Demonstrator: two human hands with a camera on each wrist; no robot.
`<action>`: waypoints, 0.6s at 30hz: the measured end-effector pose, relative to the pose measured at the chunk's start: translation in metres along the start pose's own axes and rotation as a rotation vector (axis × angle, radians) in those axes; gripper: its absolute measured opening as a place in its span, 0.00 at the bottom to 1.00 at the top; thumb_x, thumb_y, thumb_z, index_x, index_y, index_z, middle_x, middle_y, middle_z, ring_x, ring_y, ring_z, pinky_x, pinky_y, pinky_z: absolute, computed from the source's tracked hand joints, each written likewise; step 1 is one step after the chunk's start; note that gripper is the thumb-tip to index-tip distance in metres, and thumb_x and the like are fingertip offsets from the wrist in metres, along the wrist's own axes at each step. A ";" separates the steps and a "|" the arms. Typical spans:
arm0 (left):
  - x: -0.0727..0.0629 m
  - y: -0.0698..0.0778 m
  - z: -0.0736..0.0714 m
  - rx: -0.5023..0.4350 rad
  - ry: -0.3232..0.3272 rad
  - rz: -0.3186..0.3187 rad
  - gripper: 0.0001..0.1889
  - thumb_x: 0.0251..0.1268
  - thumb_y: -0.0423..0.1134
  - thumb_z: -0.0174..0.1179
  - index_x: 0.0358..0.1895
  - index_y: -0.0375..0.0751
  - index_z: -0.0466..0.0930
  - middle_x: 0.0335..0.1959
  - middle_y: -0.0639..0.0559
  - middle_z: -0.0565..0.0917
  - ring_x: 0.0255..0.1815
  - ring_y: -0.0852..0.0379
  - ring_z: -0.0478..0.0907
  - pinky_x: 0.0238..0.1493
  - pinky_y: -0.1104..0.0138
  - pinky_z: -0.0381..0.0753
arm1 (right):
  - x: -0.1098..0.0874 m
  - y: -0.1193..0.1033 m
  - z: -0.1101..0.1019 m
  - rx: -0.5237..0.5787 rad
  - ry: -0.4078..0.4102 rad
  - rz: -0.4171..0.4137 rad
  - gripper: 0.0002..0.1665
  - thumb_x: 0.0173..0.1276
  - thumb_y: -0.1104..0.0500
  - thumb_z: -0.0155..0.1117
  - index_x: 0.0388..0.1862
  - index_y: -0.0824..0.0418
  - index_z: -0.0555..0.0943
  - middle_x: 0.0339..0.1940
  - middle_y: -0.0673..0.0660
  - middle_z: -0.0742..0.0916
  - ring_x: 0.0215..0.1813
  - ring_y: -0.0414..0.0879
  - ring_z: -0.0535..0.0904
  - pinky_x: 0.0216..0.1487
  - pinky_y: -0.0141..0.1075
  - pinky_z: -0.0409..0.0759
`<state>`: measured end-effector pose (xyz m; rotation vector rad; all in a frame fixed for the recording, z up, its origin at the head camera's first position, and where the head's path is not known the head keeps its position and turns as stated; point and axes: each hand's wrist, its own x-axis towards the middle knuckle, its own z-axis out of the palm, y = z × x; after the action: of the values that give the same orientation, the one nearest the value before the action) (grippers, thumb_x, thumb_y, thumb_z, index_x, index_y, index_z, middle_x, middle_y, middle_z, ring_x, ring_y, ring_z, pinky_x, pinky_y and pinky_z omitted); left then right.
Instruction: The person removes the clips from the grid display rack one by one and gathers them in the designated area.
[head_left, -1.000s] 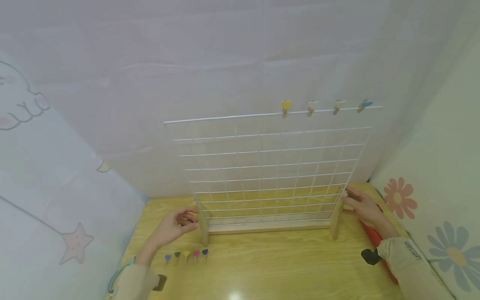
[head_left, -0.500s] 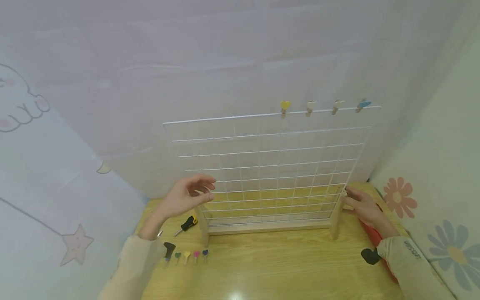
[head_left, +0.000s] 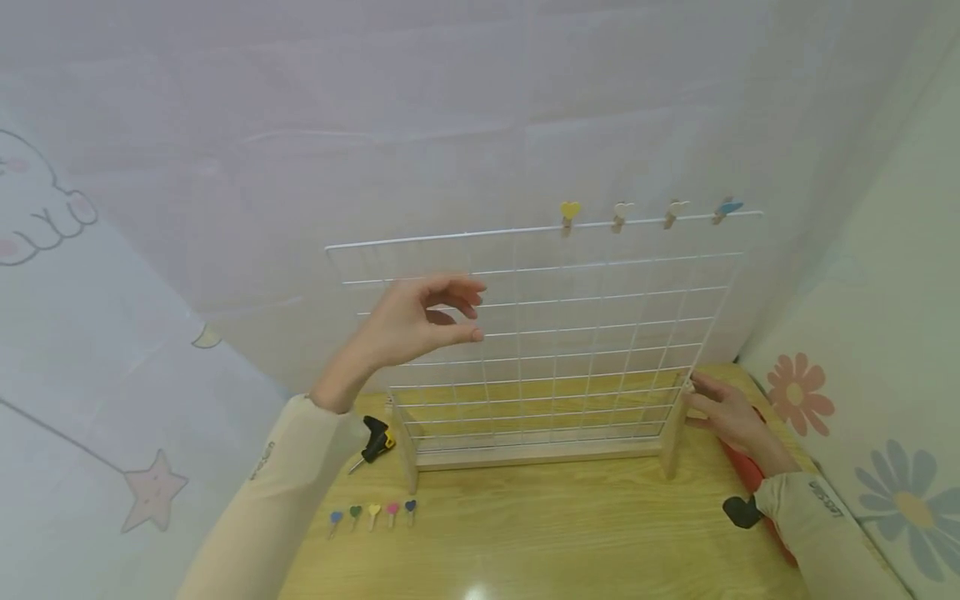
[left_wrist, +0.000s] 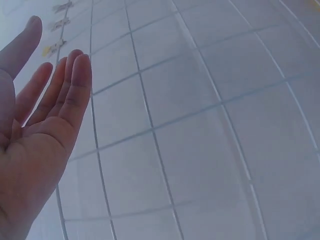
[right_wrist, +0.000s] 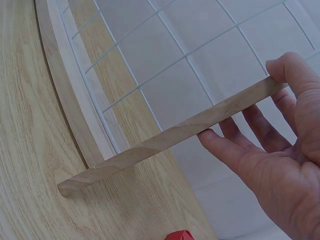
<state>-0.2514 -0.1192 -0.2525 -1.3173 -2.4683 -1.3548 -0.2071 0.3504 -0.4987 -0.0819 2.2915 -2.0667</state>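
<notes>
A white wire grid [head_left: 555, 333] stands upright in a wooden stand [head_left: 536, 454]. Several heart-topped clothespins [head_left: 570, 214] are clipped along the right part of its top bar. My left hand [head_left: 416, 321] hovers in front of the grid's left half, empty, thumb and fingers apart and loosely bent. In the left wrist view the palm of the left hand [left_wrist: 45, 135] is visible beside the wires, holding nothing. My right hand [head_left: 723, 417] holds the stand's right side post [right_wrist: 175, 132], its thumb on the upper end and fingertips against the outer side.
Several more heart clothespins [head_left: 373, 515] lie in a row at the table's left front. A screwdriver [head_left: 375, 446] lies left of the stand, partly hidden. Something red [head_left: 742, 467] lies under my right forearm. Cloth-covered walls [head_left: 480, 108] close off the back and sides.
My left hand has risen from beside the stand's left post and moved right, in front of the grid, uncovering the screwdriver. My right hand stays at the right post.
</notes>
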 end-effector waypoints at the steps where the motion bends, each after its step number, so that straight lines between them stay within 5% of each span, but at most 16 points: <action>1: 0.005 0.004 0.001 0.004 0.009 0.017 0.26 0.52 0.34 0.73 0.57 0.40 0.78 0.45 0.50 0.83 0.44 0.59 0.81 0.44 0.67 0.83 | 0.000 0.000 0.000 -0.004 0.000 -0.001 0.40 0.75 0.60 0.53 0.74 0.74 0.46 0.67 0.70 0.64 0.52 0.32 0.76 0.50 0.38 0.81; 9: 0.040 0.026 0.008 0.061 0.128 0.108 0.23 0.51 0.33 0.73 0.53 0.37 0.80 0.43 0.48 0.83 0.43 0.58 0.80 0.42 0.68 0.83 | 0.000 0.002 -0.002 -0.006 -0.006 -0.005 0.39 0.75 0.59 0.53 0.74 0.73 0.47 0.66 0.67 0.65 0.52 0.31 0.76 0.50 0.38 0.81; 18: 0.077 0.050 0.006 0.125 0.241 0.145 0.19 0.53 0.34 0.72 0.49 0.36 0.81 0.43 0.48 0.84 0.43 0.55 0.81 0.42 0.71 0.82 | -0.001 0.000 -0.002 0.000 -0.031 -0.006 0.42 0.75 0.58 0.54 0.75 0.74 0.44 0.54 0.38 0.72 0.53 0.31 0.76 0.50 0.37 0.81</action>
<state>-0.2647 -0.0513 -0.1918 -1.2016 -2.2139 -1.2242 -0.2066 0.3523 -0.4986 -0.1200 2.2760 -2.0532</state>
